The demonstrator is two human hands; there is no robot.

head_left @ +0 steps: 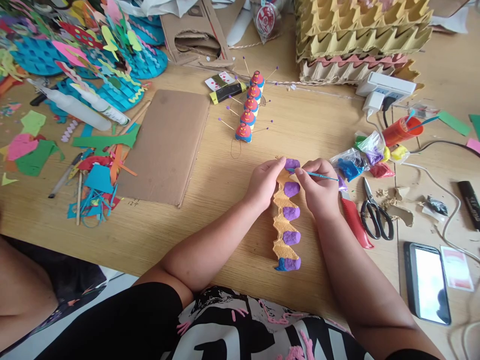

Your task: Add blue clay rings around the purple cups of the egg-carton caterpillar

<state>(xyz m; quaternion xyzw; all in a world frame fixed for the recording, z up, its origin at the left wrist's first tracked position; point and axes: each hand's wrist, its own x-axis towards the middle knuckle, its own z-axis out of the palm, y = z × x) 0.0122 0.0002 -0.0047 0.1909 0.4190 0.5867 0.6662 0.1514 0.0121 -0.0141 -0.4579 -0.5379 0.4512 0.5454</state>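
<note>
An egg-carton strip (279, 220) lies lengthwise before me, its bumps topped with purple clay (291, 213). Some blue clay (280, 264) covers part of the end nearest me. My left hand (264, 182) is closed on the far end of the strip, thumb along its left edge. Between the fingers of my right hand (321, 187) is a thin blue clay modelling tool (318, 174), its tip at the farthest purple bump. Beyond my hands stands a similar row of red and blue bumps (247, 118) with smiling faces and purple-tipped sticks.
A cardboard sheet (165, 145) and paper scraps (99, 180) lie left, near glue bottles (75, 107). To the right are scissors (375, 212), a red comb (354, 220), bagged clay (350, 167), an orange cup (401, 131) and a phone (427, 282). Egg trays (362, 40) are stacked behind.
</note>
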